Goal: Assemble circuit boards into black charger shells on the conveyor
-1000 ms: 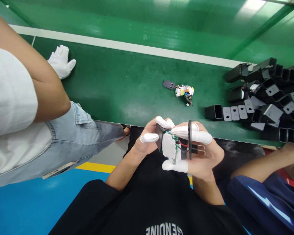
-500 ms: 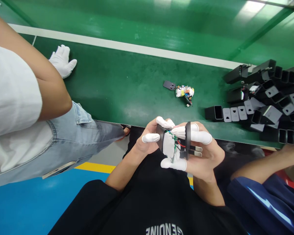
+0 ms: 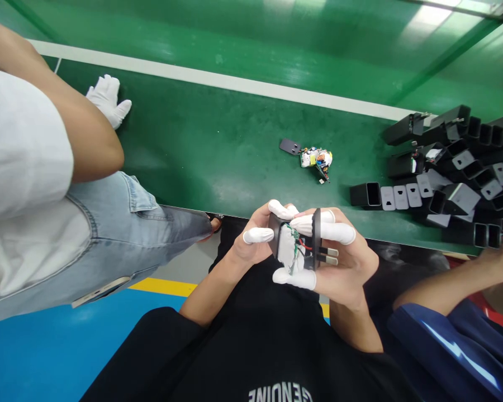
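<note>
White finger covers (image 3: 281, 210) capped digits of both of the person's hands. The left hand (image 3: 252, 251) was curled inward and had hold of a black housing (image 3: 275, 228), its covered digits pressed against the shell. The right hand (image 3: 349, 263) was bent into a loose C, its thumb on the side nearer the body and its fingers across the far side, gripping a circuit board (image 3: 286, 251) thick with white filler. That board was between the two hands, up against the housing; how deep it reached inside could not be told. A dark end plate (image 3: 317, 237) stood on edge within the right hand's grasp, its metal prongs (image 3: 329, 256) pointing toward that palm, and a red wire (image 3: 305, 245) ran between board and plate. Ahead of both hands, on the green tabletop (image 3: 201, 162), lay an exposed electronic assembly (image 3: 316, 158) with a small dark plate (image 3: 290, 146) at its left. Ahead and to the right of the right hand were grey end caps (image 3: 400, 197) in a row and many black shells (image 3: 482, 148). Well left of the left hand, a co-worker's gloved hand (image 3: 108, 100) rested on the surface.
</note>
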A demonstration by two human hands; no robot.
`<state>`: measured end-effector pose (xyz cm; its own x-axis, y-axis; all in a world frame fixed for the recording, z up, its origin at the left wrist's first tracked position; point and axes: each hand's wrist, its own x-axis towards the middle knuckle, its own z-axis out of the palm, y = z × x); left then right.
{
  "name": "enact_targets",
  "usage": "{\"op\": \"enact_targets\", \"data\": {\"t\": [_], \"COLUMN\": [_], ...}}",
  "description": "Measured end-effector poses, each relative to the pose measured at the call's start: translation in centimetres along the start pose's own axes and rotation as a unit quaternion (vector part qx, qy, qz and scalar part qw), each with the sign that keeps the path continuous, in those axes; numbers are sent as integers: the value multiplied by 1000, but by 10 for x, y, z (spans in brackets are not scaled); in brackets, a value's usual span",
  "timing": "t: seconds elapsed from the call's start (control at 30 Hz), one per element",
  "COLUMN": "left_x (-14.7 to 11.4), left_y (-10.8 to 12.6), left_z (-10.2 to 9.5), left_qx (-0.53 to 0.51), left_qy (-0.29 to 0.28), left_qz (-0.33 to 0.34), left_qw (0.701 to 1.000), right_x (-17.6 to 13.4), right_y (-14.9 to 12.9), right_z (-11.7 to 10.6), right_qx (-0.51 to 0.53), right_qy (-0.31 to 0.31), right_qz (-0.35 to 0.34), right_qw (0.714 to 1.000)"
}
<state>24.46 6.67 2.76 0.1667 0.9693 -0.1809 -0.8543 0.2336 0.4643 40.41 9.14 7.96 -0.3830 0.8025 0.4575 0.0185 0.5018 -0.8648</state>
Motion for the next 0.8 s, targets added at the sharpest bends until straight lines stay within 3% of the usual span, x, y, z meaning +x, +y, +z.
{"op": "enact_targets", "data": {"t": [0.43,0.8], "left_x": [-3,-1], "left_y": [-2,0], "left_z": [-4,-1], "left_qx": [-14,-6], "left_qy": [-19,6], "left_qz": [3,3], "left_qw": [1000,1000], "right_x": [2,2], "right_y": [-3,-3], "right_z": [2,-1], "right_qx": [6,-7], "right_qy": [4,-15], "right_qz": [10,15], "right_qw": [1000,1000]}}
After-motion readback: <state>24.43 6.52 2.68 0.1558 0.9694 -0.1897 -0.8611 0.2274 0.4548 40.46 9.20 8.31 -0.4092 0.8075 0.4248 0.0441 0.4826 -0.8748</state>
